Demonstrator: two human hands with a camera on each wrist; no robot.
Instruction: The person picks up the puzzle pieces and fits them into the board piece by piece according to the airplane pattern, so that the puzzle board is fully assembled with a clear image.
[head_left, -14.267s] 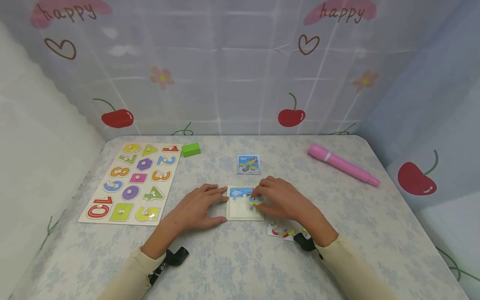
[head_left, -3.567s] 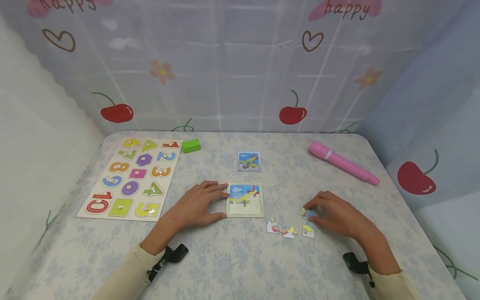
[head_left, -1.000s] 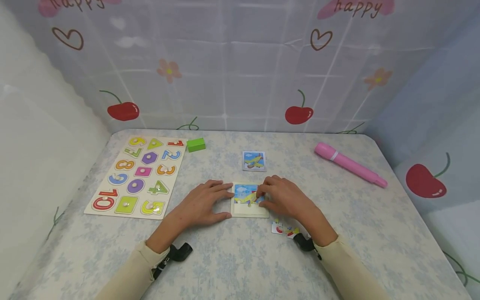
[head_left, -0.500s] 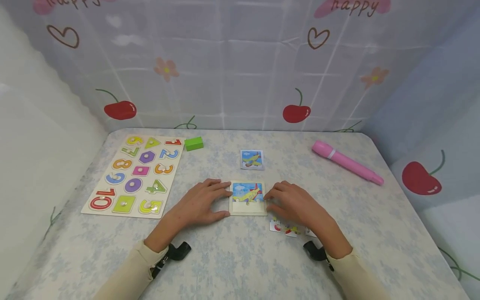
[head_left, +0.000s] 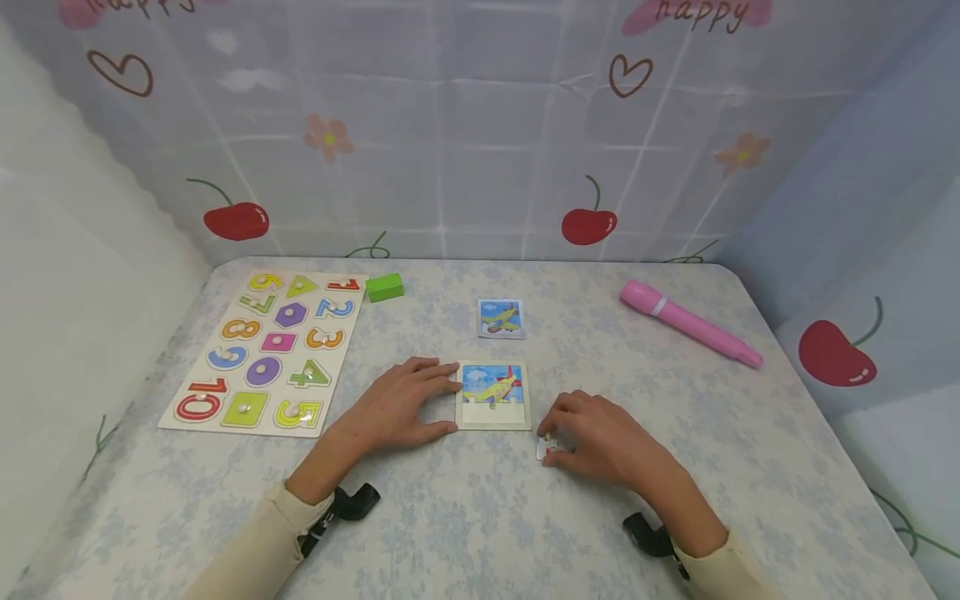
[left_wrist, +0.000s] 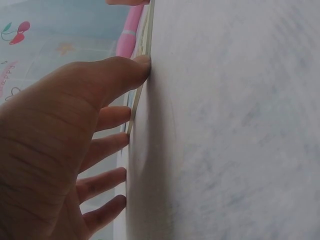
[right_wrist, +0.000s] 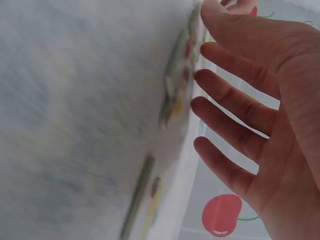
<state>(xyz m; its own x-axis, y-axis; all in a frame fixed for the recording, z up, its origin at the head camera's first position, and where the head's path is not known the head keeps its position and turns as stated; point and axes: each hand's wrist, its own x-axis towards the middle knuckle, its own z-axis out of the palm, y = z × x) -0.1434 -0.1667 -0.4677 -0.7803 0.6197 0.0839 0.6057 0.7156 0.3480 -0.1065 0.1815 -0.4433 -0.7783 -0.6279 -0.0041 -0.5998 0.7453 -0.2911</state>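
In the head view a square puzzle tray lies at the middle of the table, its upper part filled with an airplane picture and its lower strip bare. My left hand rests against the tray's left edge, thumb and fingertips touching it, fingers nearly straight. Right of the tray, my right hand is down at the loose pieces. Its thumb and index finger pinch a small jigsaw piece that lies at the table surface. More puzzle pieces show blurred below my right fingers in the right wrist view; in the head view that hand covers them.
Behind the tray lies a small airplane picture card. A number and shape board is at the left, with a green block at its far corner. A pink pen-shaped stick lies at the right.
A piece with the plane's tail side has gone into the tray's right side. My right hand has left the tray and moved right and nearer to the loose pieces. My left hand has stayed.
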